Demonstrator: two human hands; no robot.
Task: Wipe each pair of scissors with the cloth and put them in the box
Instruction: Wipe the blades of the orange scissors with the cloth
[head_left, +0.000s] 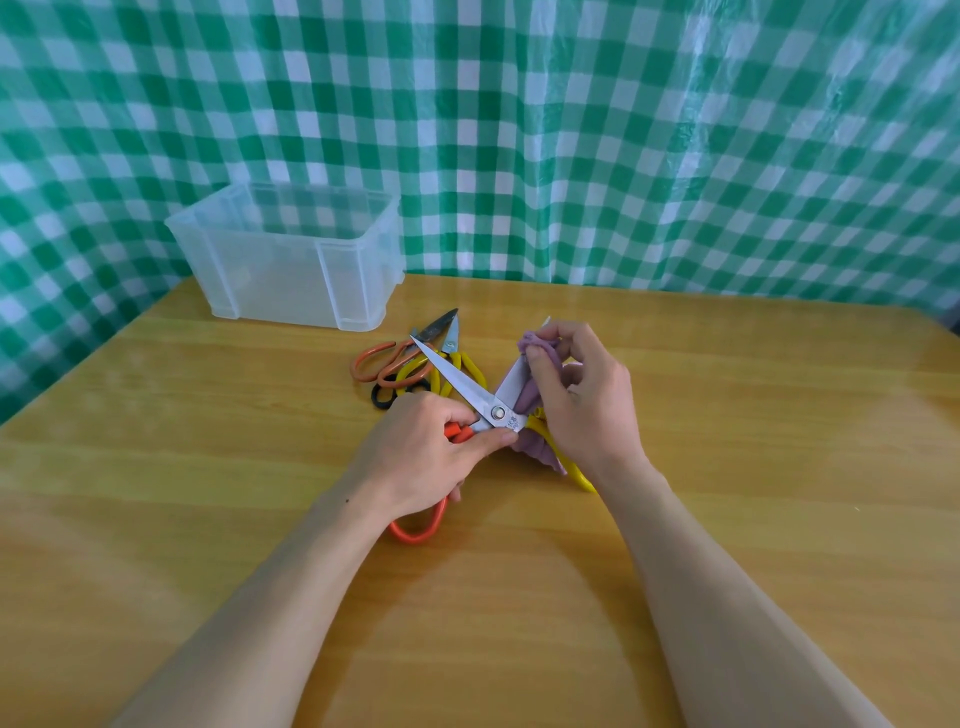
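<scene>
**A:** Which pair is in hand?

**B:** The orange-handled scissors (458, 382), just below the middle of the frame. They stand wide open in a V. One bare blade points to the upper left and the other to the upper right.

**A:** And the hands?

**B:** The left hand (431, 454) is curled round the orange handles close to the pivot, with the thumb lying just beside the screw. One orange loop sticks out below the palm. The right hand (584, 402) pinches the purple cloth (531, 397) round the right-pointing blade, thumb on the near side and fingers bent over the top. Only the tip of that blade peeks out above the fingers.

**A:** The box?

**B:** A translucent plastic box (283, 257) sits in the upper left, at the far edge of the wooden table (208, 467). I can make out nothing inside it.

**A:** Other scissors?

**B:** A heap lies between the box and the hands: an orange-handled pair (375, 357), a yellow-handled pair (465, 364) and black handles (383, 399), all overlapping. Another yellow handle (577, 474) shows under the right wrist, partly covered by the cloth.

**A:** Behind the table?

**B:** A green-and-white checked sheet (623, 130) fills the top of the frame.
</scene>
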